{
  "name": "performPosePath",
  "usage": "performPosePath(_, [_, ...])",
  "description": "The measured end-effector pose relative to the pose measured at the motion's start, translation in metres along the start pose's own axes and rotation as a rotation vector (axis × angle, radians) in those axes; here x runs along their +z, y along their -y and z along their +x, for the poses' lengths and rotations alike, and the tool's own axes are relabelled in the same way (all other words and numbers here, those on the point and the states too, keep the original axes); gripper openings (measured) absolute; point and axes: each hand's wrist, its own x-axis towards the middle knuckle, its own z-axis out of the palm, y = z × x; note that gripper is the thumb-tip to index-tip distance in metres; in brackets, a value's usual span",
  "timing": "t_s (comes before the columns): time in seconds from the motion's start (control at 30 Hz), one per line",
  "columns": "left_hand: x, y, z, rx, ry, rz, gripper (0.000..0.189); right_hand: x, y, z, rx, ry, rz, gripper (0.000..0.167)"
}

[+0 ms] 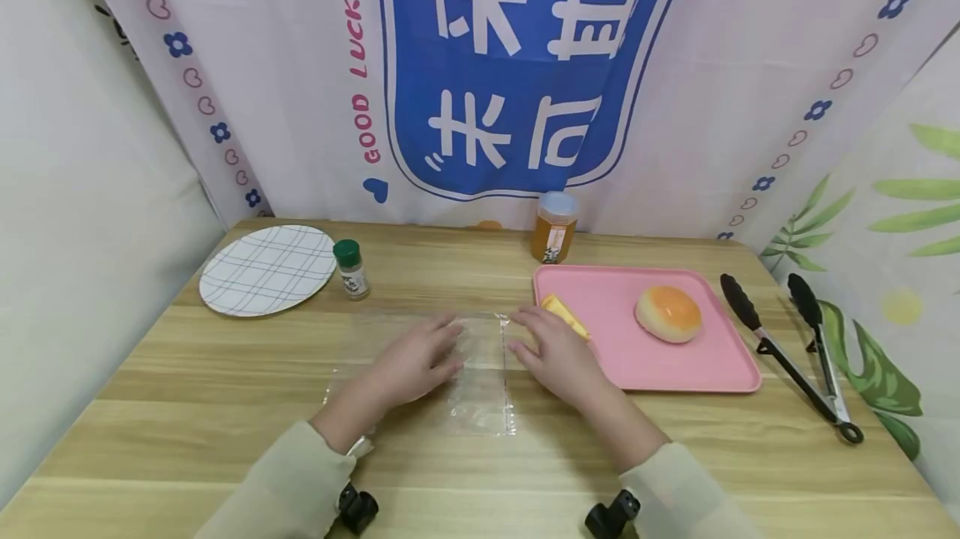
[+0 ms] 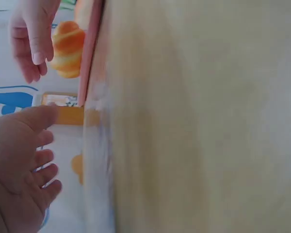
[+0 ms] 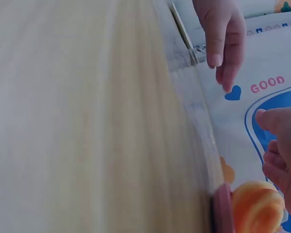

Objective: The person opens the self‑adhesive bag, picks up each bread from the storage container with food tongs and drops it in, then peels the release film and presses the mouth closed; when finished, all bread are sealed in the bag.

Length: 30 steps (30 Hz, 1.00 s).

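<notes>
A clear plastic bag [image 1: 480, 389] lies flat on the wooden table. My left hand [image 1: 420, 360] is above it, fingers loosely bent and holding nothing. Beyond the bag's right edge is my right hand [image 1: 562, 360], also empty, with its fingers pointing forward and inward. In the left wrist view, the left hand [image 2: 19, 165] and right hand [image 2: 31, 36] both appear raised off the tabletop. A striped yellow bread roll [image 1: 566, 318] sits on the pink tray [image 1: 645, 372], partly hidden by the right hand. On the same tray is a round bun [image 1: 669, 314].
A white checked plate [image 1: 268, 271] and a green-capped shaker [image 1: 351, 269] stand at the back left. Behind the tray is a jar of amber contents [image 1: 554, 228]. Metal tongs with black tips [image 1: 806, 385] lie spread at the right. A printed cloth [image 1: 300, 106] hangs behind the table.
</notes>
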Motion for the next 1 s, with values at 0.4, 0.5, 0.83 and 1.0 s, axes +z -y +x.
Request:
performPosePath(0.4, [0.023, 0.003, 0.0, -0.049, -0.006, -0.104, 0.041, 0.031, 0.007, -0.005, 0.068, 0.16, 0.092, 0.034])
performPosePath(0.5, [0.026, 0.004, -0.001, -0.062, -0.025, -0.114, 0.039, 0.035, 0.007, -0.006, 0.059, 0.185, 0.081, 0.032])
performPosePath(0.83, [0.033, 0.011, -0.004, -0.071, -0.088, -0.128, 0.036, 0.038, 0.007, -0.008, 0.02, 0.189, 0.027, 0.028])
performPosePath(1.0, [0.034, 0.013, -0.005, -0.072, -0.139, -0.123, 0.029, 0.04, 0.007, -0.008, -0.014, 0.177, 0.034, 0.026])
